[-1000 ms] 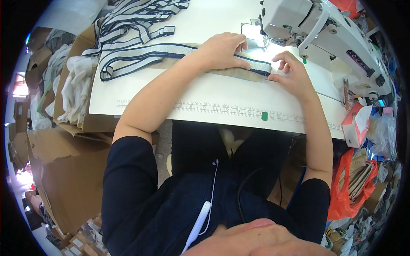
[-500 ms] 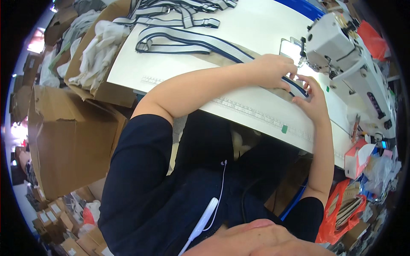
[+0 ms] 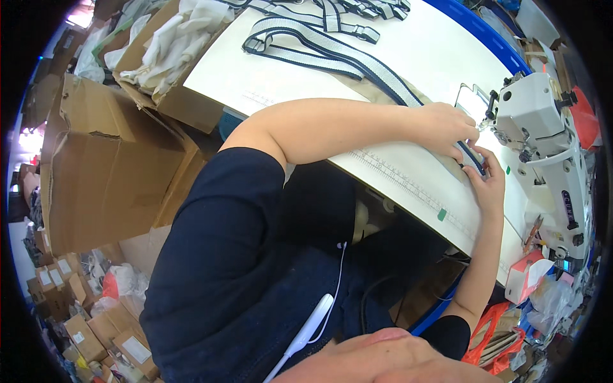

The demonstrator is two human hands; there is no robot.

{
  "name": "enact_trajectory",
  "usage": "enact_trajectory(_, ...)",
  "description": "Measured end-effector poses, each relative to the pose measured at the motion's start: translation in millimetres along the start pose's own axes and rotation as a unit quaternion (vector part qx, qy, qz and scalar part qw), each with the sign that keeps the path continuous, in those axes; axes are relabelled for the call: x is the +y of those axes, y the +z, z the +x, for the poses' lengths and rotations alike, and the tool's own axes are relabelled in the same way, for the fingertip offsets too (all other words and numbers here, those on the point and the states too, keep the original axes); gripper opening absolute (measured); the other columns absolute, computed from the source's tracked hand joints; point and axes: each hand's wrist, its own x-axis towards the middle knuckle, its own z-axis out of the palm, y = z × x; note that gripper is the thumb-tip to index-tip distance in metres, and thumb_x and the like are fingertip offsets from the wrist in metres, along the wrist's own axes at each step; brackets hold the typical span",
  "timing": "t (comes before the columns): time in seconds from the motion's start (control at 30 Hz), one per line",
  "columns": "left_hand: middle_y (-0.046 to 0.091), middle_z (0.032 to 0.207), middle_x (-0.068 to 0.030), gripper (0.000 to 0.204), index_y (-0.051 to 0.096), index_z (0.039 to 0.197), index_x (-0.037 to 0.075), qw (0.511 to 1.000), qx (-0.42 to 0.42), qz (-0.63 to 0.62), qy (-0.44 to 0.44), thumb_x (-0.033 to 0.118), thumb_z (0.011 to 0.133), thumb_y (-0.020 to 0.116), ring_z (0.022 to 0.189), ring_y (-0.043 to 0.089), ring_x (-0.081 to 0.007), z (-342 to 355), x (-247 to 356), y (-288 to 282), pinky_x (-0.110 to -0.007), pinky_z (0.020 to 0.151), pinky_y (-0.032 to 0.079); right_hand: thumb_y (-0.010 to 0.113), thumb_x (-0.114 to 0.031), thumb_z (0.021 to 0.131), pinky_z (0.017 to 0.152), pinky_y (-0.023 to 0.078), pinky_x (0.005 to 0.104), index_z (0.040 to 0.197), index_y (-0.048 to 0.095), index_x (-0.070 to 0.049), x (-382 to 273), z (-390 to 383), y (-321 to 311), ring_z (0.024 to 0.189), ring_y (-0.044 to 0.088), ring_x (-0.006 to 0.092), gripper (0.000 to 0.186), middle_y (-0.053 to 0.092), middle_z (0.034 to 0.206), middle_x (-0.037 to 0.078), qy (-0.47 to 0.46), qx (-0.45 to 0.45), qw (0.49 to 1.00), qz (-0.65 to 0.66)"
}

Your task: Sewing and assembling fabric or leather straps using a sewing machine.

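Observation:
A grey-white webbing strap point(image 3: 362, 59) with dark blue edges runs across the white table, and its end passes under my fingers. My left hand point(image 3: 446, 129) is closed on the strap, palm down, close to the machine's needle area. Just nearer to me, my right hand point(image 3: 488, 181) pinches the strap's dark-edged end between thumb and fingers. A beige flat piece point(image 3: 371, 93) lies beneath the strap, partly hidden by my left arm. The white sewing machine point(image 3: 530, 115) stands right beyond both hands.
More striped straps with buckles point(image 3: 361, 32) lie at the table's far side. A ruler strip point(image 3: 389, 172) runs along the near edge. Cardboard boxes point(image 3: 108, 172) stand at the left, one holding white cloth point(image 3: 175, 48). A red-white tissue box point(image 3: 527, 276) sits at the right.
The whole view has shifted, so table, straps and machine appear displaced. Both hands stay on the strap's end, with the fingers slightly rearranged.

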Motion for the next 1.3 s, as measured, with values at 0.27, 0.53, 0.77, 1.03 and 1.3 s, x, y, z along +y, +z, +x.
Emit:
enact_trajectory(0.27, 0.064, 0.099, -0.0086, 0.037, 0.061, 0.103, 0.01, 0.999, -0.023, -0.004, -0.028, 0.033, 0.078, 0.075, 0.1, 0.062, -0.0276, 0, 0, 0, -0.039, 0.085, 0.049, 0.078, -0.006, 0.075, 0.062, 0.039, 0.0201, 0.117, 0.061, -0.005, 7, -1, 1, 0.068, 0.047, 0.0061, 0.045, 0.059, 0.08, -0.002, 0.046, 0.002, 0.998, 0.037)
enact_trajectory(0.53, 0.065, 0.102, -0.0132, 0.041, 0.059, 0.108, 0.01, 0.998, -0.043, -0.016, -0.04, 0.033, 0.078, 0.074, 0.1, 0.063, -0.0308, 1, 4, -6, -0.041, 0.084, 0.05, 0.078, 0.001, 0.073, 0.061, 0.039, 0.0201, 0.117, 0.06, -0.004, 2, 0, -4, 0.069, 0.046, 0.0048, 0.047, 0.057, 0.08, -0.004, 0.061, -0.019, 0.997, 0.046)
enact_trajectory(0.77, 0.066, 0.1, -0.0128, 0.04, 0.058, 0.109, 0.009, 0.996, -0.064, -0.005, -0.067, 0.036, 0.081, 0.071, 0.099, 0.064, -0.0316, -1, 5, -8, -0.041, 0.083, 0.05, 0.078, 0.001, 0.073, 0.061, 0.039, 0.0202, 0.114, 0.061, -0.004, -2, 0, -6, 0.07, 0.047, 0.0043, 0.044, 0.058, 0.081, -0.004, 0.061, -0.03, 0.996, 0.066)
enact_trajectory(1.03, 0.067, 0.109, -0.0101, 0.027, 0.066, 0.107, 0.01, 0.938, -0.076, 0.157, -0.3, 0.023, 0.084, 0.064, 0.105, 0.062, -0.0288, 5, -43, -70, -0.04, 0.089, 0.05, 0.08, 0.0, 0.07, 0.056, 0.036, 0.0204, 0.11, 0.063, -0.005, -1, -4, -6, 0.064, 0.042, 0.004, 0.044, 0.052, 0.073, -0.005, 0.039, -0.02, 0.998, 0.043)
enact_trajectory(1.3, 0.066, 0.112, -0.0121, 0.052, 0.064, 0.117, 0.007, 0.859, -0.155, 0.228, -0.431, 0.015, 0.068, 0.077, 0.104, 0.062, -0.0287, -61, -117, -155, -0.036, 0.088, 0.051, 0.084, -0.009, 0.066, 0.058, 0.037, 0.0245, 0.107, 0.066, -0.007, -6, 0, -6, 0.063, 0.04, 0.0089, 0.045, 0.041, 0.068, -0.003, 0.026, -0.027, 0.999, 0.004)
